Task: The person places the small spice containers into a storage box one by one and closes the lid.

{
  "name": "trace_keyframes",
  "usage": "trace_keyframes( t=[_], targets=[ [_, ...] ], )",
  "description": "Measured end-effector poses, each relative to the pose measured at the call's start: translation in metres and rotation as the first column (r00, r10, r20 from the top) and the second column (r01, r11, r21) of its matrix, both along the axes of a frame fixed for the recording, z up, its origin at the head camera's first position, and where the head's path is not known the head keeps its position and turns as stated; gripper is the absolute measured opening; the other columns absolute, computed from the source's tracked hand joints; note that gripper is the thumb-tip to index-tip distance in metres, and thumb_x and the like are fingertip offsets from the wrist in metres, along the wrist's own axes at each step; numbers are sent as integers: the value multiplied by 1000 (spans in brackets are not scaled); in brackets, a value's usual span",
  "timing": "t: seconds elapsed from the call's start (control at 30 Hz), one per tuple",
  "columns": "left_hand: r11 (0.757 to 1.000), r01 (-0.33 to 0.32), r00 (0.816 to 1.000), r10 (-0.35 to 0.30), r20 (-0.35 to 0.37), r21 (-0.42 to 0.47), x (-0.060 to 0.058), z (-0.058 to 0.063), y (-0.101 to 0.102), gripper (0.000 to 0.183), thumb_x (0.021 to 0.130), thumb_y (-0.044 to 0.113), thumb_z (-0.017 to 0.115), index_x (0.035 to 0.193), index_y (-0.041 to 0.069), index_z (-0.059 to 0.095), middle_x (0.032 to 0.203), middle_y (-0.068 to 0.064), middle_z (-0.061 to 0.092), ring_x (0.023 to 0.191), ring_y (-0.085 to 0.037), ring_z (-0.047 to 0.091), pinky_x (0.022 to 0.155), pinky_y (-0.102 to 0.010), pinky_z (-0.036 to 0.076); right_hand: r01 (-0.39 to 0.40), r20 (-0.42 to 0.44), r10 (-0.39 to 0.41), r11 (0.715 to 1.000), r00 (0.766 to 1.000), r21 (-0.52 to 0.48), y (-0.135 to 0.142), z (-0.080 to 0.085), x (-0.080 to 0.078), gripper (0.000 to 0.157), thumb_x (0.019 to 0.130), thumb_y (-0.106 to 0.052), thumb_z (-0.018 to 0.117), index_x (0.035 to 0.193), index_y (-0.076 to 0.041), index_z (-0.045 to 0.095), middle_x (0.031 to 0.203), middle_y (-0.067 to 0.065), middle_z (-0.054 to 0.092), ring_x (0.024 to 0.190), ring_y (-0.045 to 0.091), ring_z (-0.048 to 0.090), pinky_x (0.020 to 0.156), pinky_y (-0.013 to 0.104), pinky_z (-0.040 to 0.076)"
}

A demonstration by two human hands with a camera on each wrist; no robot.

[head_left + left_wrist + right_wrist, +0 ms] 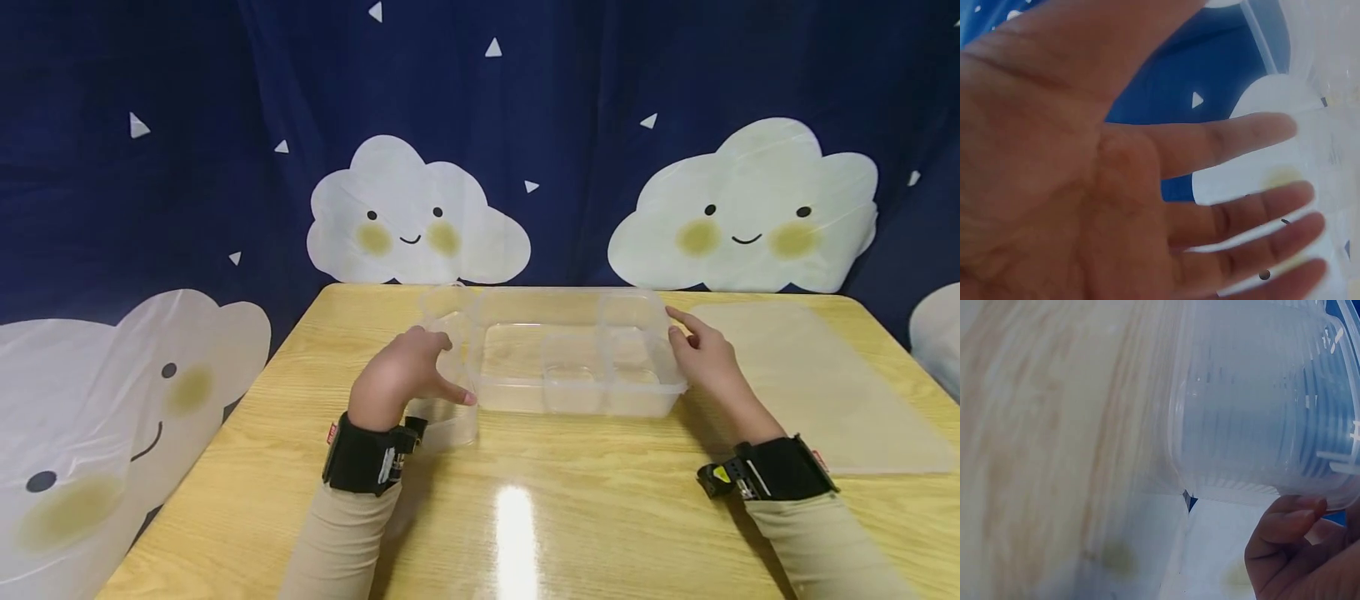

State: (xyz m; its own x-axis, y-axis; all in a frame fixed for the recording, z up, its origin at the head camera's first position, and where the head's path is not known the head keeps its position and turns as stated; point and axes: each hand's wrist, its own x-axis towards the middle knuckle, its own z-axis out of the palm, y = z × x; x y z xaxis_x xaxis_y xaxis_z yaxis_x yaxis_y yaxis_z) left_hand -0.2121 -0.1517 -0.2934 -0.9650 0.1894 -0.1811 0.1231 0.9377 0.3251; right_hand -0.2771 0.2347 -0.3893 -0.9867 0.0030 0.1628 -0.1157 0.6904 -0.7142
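A large clear plastic container (517,398) with smaller compartments or boxes in its right part sits at the middle of the table. My right hand (705,350) grips the rim at its right end, and in the right wrist view the curled fingers (1288,519) are at the container's corner. Against the container's left side stand smaller clear plastic boxes (446,429). Over these boxes is my left hand (405,375), thumb and fingers spread apart. The left wrist view shows its fingers (1254,209) nearly straight, with clear plastic beyond the tips.
A flat translucent sheet (840,383) lies on the right side of the wooden table (600,517). Behind the table hangs a dark blue curtain (570,100) printed with white clouds and triangles.
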Motion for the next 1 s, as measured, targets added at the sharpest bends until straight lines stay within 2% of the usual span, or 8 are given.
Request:
trace_keyframes(
  t=[0.1, 0.2, 0.3, 0.43, 0.5, 0.7, 0.87, 1.0],
  targets=[
    [997, -50, 998, 52, 26, -59, 3, -2, 8, 77, 74, 47, 90, 129, 2, 62, 134, -24, 53, 121, -41, 51, 97, -50, 48, 0, -3, 0, 1000, 1000, -3, 2, 1, 0, 51, 109, -27, 37, 155, -4, 40, 64, 1, 40, 54, 15, 39, 48, 30, 38],
    [990, -81, 997, 82, 9, -119, 3, -7, 17, 69, 76, 51, 87, 118, 2, 64, 129, -27, 51, 114, -43, 51, 91, -49, 50, 0, -12, 0, 1000, 1000, -4, 3, 1, 0, 51, 109, -26, 38, 154, -3, 41, 62, 0, 37, 52, 14, 38, 48, 30, 38],
    [984, -96, 995, 95, -14, -152, 4, -11, 23, 70, 76, 50, 87, 119, 1, 62, 128, -29, 50, 111, -43, 50, 89, -49, 51, -3, -17, 3, 1000, 1000, -1, 2, 1, 1, 50, 109, -25, 38, 154, -2, 41, 61, -2, 34, 52, 13, 37, 47, 29, 37],
    [987, -109, 994, 109, -4, -115, 6, -13, 24, 70, 75, 42, 90, 124, 3, 60, 126, -28, 48, 108, -43, 51, 83, -48, 53, 4, -1, -4, 1000, 1000, 0, -1, 3, 3, 50, 109, -25, 38, 154, -3, 40, 63, 0, 35, 54, 15, 38, 48, 30, 38],
    [991, -105, 994, 107, 17, -85, 5, -12, 22, 65, 75, 38, 91, 121, 5, 60, 125, -26, 47, 108, -43, 50, 80, -47, 52, 15, 9, -15, 1000, 1000, -3, -1, 4, 3, 51, 110, -26, 38, 155, -4, 40, 65, 2, 37, 57, 16, 40, 49, 30, 38],
    [997, -54, 995, 58, 81, -54, 3, -6, 10, 59, 73, 28, 93, 120, 11, 61, 127, -23, 44, 110, -41, 47, 79, -49, 50, 38, 36, -38, 999, 999, -14, -4, 5, 2, 51, 110, -27, 37, 156, -6, 38, 73, 7, 42, 64, 19, 42, 52, 31, 40],
    [996, -67, 993, 72, 95, -56, 3, -2, 3, 70, 68, 29, 97, 127, 14, 63, 130, -23, 42, 114, -41, 47, 80, -52, 51, 58, 58, -56, 998, 997, -24, -4, 5, 3, 51, 109, -27, 38, 157, -7, 38, 75, 8, 44, 63, 20, 45, 51, 31, 43],
    [995, -84, 987, 91, 134, -57, 2, -2, 1, 77, 64, 30, 99, 129, 15, 62, 129, -21, 42, 111, -39, 49, 79, -51, 51, 36, 53, -34, 999, 998, -29, -4, 5, 4, 51, 110, -26, 38, 157, -6, 37, 72, 8, 44, 59, 19, 46, 49, 31, 43]
  ],
)
